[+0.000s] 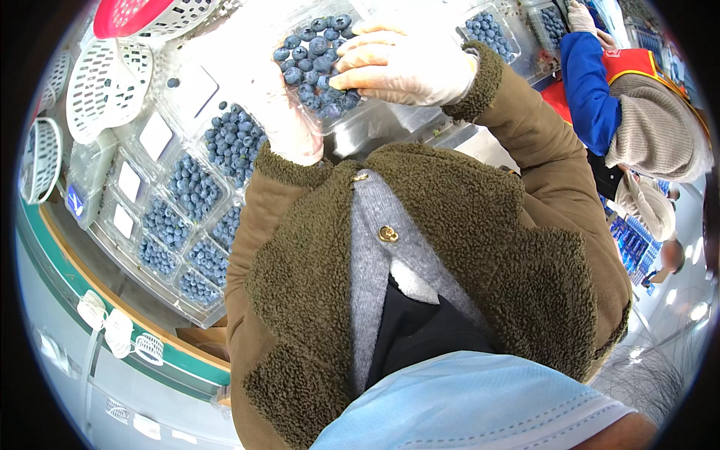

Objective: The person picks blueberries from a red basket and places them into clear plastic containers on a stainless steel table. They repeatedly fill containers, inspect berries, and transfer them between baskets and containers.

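Observation:
A clear plastic punnet of blueberries (318, 62) is in front of my chest. My left hand (292, 126), in a pale thin glove, grips its left side. From the right, my gloved right hand (402, 67) reaches over the punnet, its fingertips at the berries along the right edge. Whether a berry is between those fingers cannot be told, as the thumb is mostly hidden. Glare washes out the surface beyond both hands. Just left of my left wrist sits another filled punnet (233, 140).
Several filled punnets (194, 188) stand in rows at left, beside stacked clear containers (90, 174). White perforated baskets (109, 84) and a red one (126, 17) stand at far left. At right are another punnet (489, 35) and a co-worker's blue sleeve (588, 90).

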